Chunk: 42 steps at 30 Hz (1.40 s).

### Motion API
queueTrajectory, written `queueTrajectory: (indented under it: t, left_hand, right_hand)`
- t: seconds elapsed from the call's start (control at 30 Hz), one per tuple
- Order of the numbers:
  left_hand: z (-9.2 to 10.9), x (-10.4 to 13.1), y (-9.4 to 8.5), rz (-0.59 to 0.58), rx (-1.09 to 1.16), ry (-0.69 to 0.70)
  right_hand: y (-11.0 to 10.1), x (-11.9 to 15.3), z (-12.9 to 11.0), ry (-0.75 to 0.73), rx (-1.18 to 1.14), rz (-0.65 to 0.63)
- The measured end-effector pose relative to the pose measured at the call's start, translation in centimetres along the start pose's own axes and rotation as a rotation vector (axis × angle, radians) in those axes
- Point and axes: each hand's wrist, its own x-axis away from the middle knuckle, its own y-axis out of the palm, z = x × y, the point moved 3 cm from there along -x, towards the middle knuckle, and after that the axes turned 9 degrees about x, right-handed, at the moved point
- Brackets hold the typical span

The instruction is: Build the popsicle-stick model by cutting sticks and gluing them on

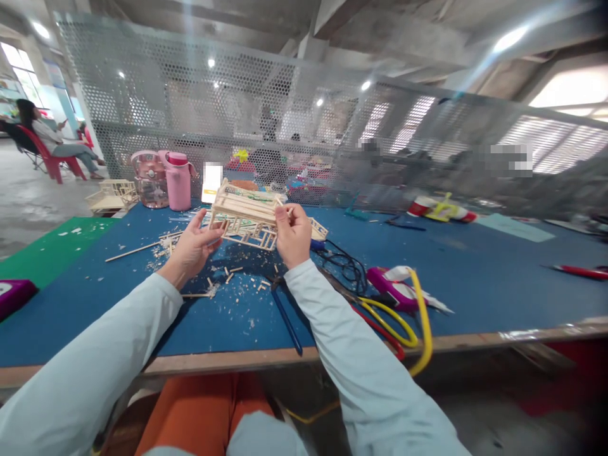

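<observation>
Above the blue tabletop I hold up a small wooden stick model [247, 212], tilted, with a slatted flat part and railing-like bars below. My right hand [293, 235] pinches its right end between thumb and fingers. At its left end my left hand [196, 246] supports it, thumb and fingers closed about the edge. Beneath it lie short cut stick pieces [230, 275] and pale shavings. A longer thin stick [137, 249] rests to the left. Close to my right forearm are blue-handled pliers [287, 316].
Yellow-handled scissors [392, 320] and a purple tool [394, 288] lie to the right, beside a black cable [349, 266]. Pink bottles [178, 180] and a lit phone [211, 183] stand at the back, before a perforated metal screen [228, 95]. A person [47, 136] sits far left.
</observation>
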Motion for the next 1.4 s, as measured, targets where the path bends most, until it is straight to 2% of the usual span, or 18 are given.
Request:
queueTrajectory:
  t: [0.13, 0.5, 1.17, 1.4]
  left_hand:
    - [0.2, -0.1, -0.2, -0.016, -0.064, 0.015]
    - [0.1, -0.5, -0.5, -0.073, -0.031, 0.074]
    - [-0.5, -1.1, -1.3, -0.086, -0.044, 0.088]
    - [-0.5, -0.8, -1.3, -0.097, -0.047, 0.040]
  right_hand:
    - [-0.1, 0.1, -0.2, -0.027, 0.014, -0.018]
    - [-0.1, 0.1, 0.0, -0.121, 0.008, -0.044]
    - [-0.3, -0.2, 0.0, -0.118, 0.063, -0.013]
    - [-0.6, -0.4, 0.0, -0.128, 0.067, -0.002]
